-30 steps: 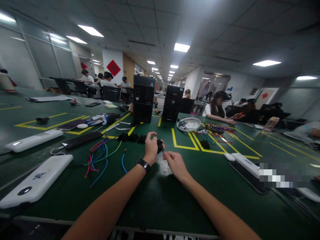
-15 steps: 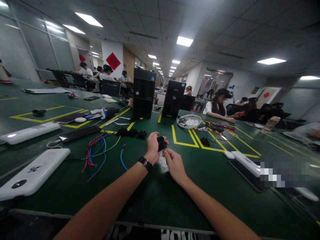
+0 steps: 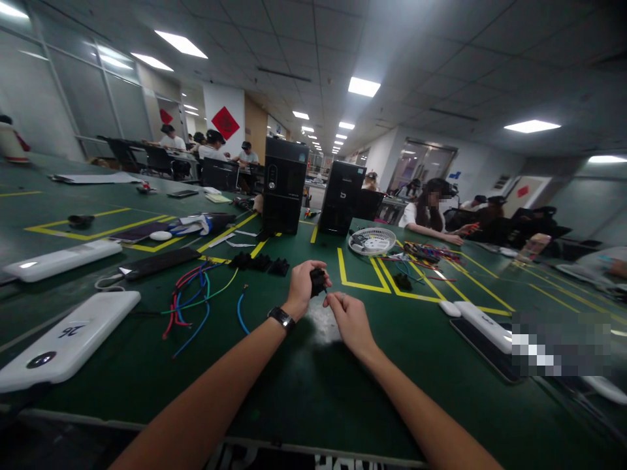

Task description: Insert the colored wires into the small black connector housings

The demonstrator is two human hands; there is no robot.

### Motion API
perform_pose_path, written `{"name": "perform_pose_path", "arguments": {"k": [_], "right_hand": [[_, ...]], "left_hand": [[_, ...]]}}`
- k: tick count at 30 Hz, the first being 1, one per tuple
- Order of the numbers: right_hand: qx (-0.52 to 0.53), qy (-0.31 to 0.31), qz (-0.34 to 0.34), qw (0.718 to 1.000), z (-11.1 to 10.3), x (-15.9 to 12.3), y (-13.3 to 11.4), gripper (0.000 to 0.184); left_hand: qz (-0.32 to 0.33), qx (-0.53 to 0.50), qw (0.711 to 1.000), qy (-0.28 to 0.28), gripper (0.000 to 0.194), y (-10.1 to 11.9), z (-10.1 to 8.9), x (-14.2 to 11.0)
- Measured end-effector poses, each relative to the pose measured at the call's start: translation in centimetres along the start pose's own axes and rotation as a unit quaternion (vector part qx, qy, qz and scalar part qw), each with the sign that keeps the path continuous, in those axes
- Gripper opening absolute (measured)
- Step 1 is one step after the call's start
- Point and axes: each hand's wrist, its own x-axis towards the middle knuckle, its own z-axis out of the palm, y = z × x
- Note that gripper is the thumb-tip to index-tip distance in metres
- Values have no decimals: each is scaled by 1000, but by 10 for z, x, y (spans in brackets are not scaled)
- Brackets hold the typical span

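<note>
My left hand [image 3: 301, 287] is wrapped round a small black block-like part [image 3: 318, 282], its exact kind too small to make out. Beside it, my right hand [image 3: 347, 318] pinches something thin and dark close to the part's lower edge; the fingers cover most of it. Both hands are above the green table [image 3: 294, 405]. Several similar black parts [image 3: 259, 262] stand in a row just beyond my left hand. To the left lie a bundle of red, blue and green wires [image 3: 196, 294] and a single blue wire [image 3: 240, 310].
Two black computer towers [image 3: 285, 186] stand at the back. A white round basket [image 3: 372, 241] and a tangle of wires [image 3: 431, 253] lie right of them. White power banks [image 3: 73, 336] lie at the left, phones [image 3: 482, 346] at the right. A co-worker [image 3: 431, 209] sits across.
My right hand has shifted slightly right and away from the black part, and a thin dark piece shows at its fingertips. The left hand has turned the part a little. The camera view shifted slightly.
</note>
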Motion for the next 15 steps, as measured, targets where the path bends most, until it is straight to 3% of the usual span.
{"name": "perform_pose_path", "arguments": {"k": [4,7,9,12,15], "right_hand": [[-20,21,-33,999,2,-3,4,35],[-36,26,-48,998,5,-6,6,33],[-44,19,-51,998,7,-7,6,31],[-49,-7,-51,997,11,-8,4,30],[-43,-27,-42,998,12,-5,2,32]], "left_hand": [[-141,-113,983,32,26,0,7,-4],[-187,-133,973,20,26,1,10,-5],[-166,-115,979,7,26,0,9,-4],[-81,-45,996,15,27,-3,3,-1],[-7,30,999,-15,29,-5,-6,4]]}}
